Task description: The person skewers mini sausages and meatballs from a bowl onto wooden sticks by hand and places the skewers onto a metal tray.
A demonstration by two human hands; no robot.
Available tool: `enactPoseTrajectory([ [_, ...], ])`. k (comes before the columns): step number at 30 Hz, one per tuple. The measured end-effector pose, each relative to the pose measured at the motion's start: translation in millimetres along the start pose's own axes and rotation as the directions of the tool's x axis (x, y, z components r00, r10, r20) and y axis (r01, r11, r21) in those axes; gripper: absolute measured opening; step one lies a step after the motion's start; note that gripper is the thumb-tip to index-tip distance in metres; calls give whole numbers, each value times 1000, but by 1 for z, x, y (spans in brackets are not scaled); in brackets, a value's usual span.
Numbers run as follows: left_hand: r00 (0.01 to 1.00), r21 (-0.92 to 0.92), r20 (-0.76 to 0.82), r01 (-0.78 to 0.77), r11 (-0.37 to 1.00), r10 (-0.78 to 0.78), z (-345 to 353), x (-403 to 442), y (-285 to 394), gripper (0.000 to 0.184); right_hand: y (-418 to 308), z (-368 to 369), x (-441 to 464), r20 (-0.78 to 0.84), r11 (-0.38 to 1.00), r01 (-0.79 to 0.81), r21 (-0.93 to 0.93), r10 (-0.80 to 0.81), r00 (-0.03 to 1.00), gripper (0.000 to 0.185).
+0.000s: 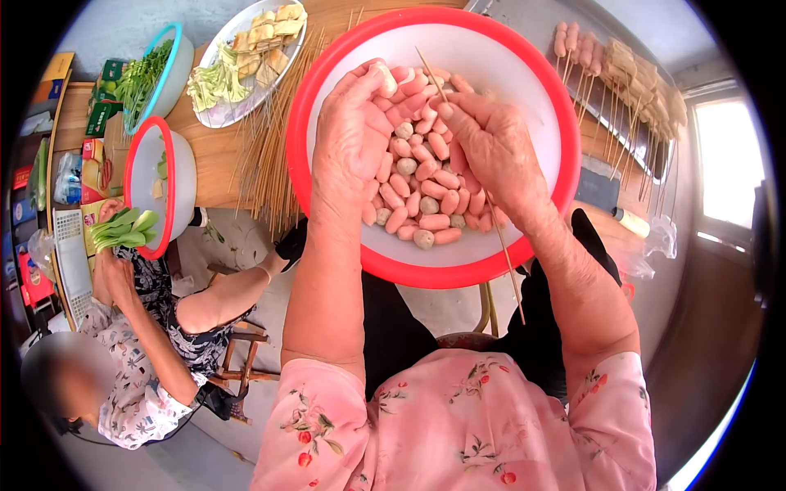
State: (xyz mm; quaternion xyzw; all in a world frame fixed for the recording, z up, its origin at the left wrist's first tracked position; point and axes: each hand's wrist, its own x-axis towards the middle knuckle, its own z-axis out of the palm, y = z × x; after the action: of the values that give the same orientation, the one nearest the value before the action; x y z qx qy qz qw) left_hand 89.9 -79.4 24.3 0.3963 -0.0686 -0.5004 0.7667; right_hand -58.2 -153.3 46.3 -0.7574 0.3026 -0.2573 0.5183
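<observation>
A wide white basin with a red rim (pixel 434 277) sits in front of me, holding many small pink sausages (pixel 449 202) and several greyish meatballs (pixel 423 238). My right hand (pixel 498 147) pinches a thin bamboo skewer (pixel 508 263), which slants across the basin with its tip pointing up and left. Over the basin's left side, my left hand (pixel 354 123) is cupped with curled fingers around small sausages, partly hidden by the fingers. Whether any sausage is on the skewer is unclear.
Loose bamboo skewers (pixel 274 143) lie left of the basin, beside an oval plate (pixel 214 119) of vegetables and tofu-like slices. Filled skewers (pixel 626 69) rest on a metal tray at right. At left, a seated co-worker (pixel 147 327) holds leafy greens (pixel 124 229) near a red-rimmed bowl (pixel 169 184).
</observation>
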Motion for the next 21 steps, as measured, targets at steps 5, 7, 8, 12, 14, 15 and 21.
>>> enactPoseTrajectory([
  [5, 993, -70, -102, -65, 995, 58, -4, 5, 10, 22, -13, 10, -13, 121, 987, -128, 99, 115, 986, 18],
  [7, 986, -136, -153, -86, 987, 65, -4, 5, 9, 8, -18, 9, -14, 255, 983, -152, 100, 123, 959, 24],
  [8, 986, -136, -153, -87, 987, 66, -6, 6, 8, 8, -14, 11, -15, 251, 988, -121, 98, 94, 964, 25],
  [12, 982, -143, -156, -125, 982, 102, -6, 6, 6, 10, -6, 15, -14, 275, 984, -149, 96, 118, 954, 25],
  [14, 983, -150, -154, -124, 981, 101, -6, 5, 7, 10, -6, 16, -14, 280, 985, -153, 83, 124, 952, 26],
  [15, 982, -148, -159, -123, 981, 100, -6, 5, 7, 10, -5, 17, -13, 282, 985, -153, 83, 124, 951, 26],
  [21, 980, -131, -172, -128, 983, 105, -3, 5, 5, 12, -8, 11, -14, 315, 979, -186, 78, 153, 937, 28],
])
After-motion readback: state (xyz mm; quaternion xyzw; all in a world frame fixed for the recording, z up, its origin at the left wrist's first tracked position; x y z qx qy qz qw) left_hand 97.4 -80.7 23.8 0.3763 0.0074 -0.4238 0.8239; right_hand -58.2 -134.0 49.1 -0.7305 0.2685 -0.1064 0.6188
